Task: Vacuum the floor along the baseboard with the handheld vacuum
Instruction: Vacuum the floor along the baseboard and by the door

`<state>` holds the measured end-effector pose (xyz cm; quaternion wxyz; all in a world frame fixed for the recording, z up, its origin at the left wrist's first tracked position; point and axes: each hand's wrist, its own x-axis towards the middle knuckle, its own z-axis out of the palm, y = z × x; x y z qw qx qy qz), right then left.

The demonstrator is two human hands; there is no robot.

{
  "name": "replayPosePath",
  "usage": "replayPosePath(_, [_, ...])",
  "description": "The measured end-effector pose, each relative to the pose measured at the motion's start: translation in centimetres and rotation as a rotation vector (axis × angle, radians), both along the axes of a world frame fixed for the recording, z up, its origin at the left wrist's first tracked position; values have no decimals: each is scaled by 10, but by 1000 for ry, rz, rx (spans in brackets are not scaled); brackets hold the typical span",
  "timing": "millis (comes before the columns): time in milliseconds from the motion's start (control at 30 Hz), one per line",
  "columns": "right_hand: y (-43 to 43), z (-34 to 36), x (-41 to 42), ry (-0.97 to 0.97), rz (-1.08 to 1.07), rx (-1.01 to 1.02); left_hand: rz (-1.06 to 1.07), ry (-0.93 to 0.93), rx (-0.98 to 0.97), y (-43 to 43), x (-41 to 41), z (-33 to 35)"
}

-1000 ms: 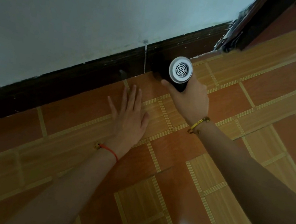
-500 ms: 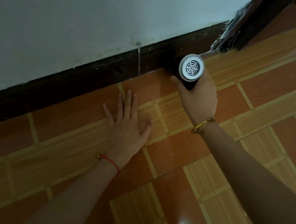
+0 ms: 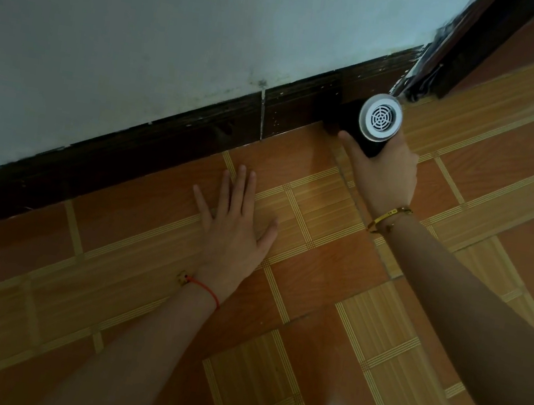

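Two forearms reach out from the camera over the glossy tiled floor. Nearest, the left hand lies palm down on a tile with its fingers straight and spread, holding nothing; a red string circles its wrist. It looks like a prop for the person's weight.

Further out and to the right, the right hand, with a gold bracelet at the wrist, is wrapped round the dark body of the handheld vacuum. The vacuum's white grilled rear end faces the camera. Its front end points down into the seam where the floor meets the dark baseboard, though the nozzle tip is lost in shadow.

Beyond runs the pale wall, and at the far right a dark door frame ends the baseboard.

Judging by this position, the pass is under way, with only a short run left before the door frame. No dust or debris shows on the tiles, so I cannot tell whether the long stretch to the left is already done.
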<state>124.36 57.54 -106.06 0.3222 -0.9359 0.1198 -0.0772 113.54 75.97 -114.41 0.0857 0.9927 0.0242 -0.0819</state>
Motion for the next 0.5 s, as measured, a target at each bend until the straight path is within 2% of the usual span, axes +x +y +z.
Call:
replayPosePath(200, [3, -4, -4, 17, 49, -27, -4, -3, 13, 1, -1, 0])
replayPosePath(367, [-10, 0, 6, 29, -43, -23, 4, 6, 7, 2, -1, 0])
replayPosePath(500, [-8, 3, 5, 31, -21, -34, 13, 17, -11, 3, 0, 0])
